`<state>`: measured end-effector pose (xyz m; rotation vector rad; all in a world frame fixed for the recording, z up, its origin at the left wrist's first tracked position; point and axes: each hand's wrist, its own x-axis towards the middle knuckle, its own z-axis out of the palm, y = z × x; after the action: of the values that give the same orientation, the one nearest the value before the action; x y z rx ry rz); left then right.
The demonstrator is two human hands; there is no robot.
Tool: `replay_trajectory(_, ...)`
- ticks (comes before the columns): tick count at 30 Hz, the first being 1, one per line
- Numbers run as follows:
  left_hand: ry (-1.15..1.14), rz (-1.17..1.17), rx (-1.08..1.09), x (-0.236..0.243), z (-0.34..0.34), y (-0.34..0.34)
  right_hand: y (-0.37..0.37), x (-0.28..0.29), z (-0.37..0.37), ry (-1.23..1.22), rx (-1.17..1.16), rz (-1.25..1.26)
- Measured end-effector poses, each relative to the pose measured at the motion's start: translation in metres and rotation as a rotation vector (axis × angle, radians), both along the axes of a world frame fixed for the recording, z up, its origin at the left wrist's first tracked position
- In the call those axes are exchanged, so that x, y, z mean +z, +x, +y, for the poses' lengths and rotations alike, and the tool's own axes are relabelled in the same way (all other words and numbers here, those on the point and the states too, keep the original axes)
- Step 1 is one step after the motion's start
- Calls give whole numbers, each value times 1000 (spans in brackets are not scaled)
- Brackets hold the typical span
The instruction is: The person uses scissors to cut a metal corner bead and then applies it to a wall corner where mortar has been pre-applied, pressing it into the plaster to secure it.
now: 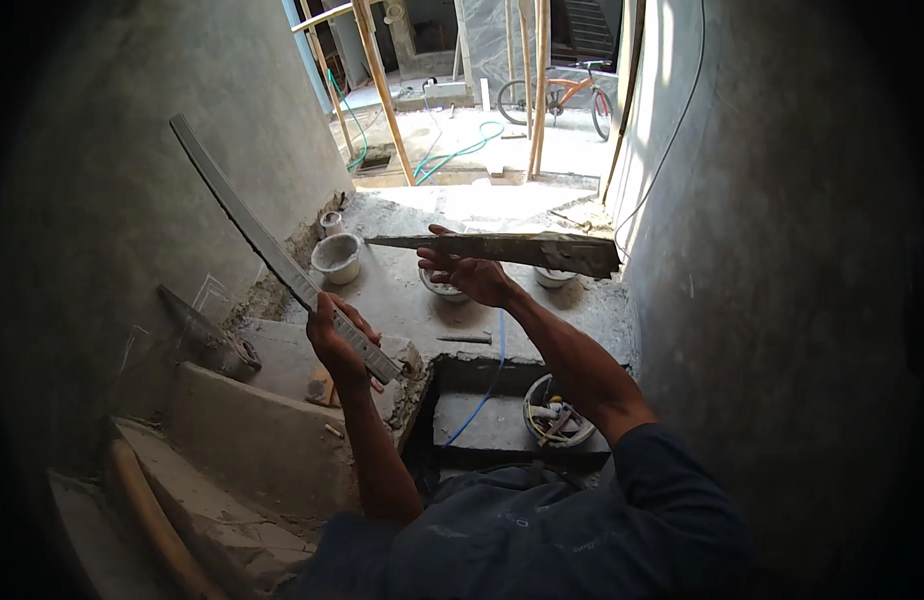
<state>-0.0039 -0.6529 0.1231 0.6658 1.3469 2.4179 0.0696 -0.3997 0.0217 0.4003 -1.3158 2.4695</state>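
My left hand [332,340] grips a long grey straightedge bar [237,225], which slants up toward the upper left with its short end below my fist. My right hand [472,275] holds a long, dirty dark board [552,250] roughly level, its fingers loosely spread around it and one fingertip showing above its upper edge. The board tapers to the left and partly hides two white buckets [554,277] behind it. Another white bucket [337,258] stands left of the board on the dusty concrete.
A recessed step [477,415] below holds a bucket of tools [557,425] and a blue hose. Concrete steps [252,430] and a hand tool [192,315] are at left. Plastered walls [762,250] flank me; wooden poles [537,100] and a bicycle [567,95] stand beyond.
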Motion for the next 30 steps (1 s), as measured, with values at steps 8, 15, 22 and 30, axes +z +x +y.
replay_trajectory(8,-60,116,171,44,-9,33,-41,77,41,440,-497,-109)
replay_trajectory(15,-84,232,221,79,-27,52,23,233,30,647,-489,-51)
replay_trajectory(22,-62,307,167,117,-16,61,152,361,20,873,-558,-11)
replay_trajectory(30,56,320,-113,128,36,29,247,424,-20,1003,-849,-44)
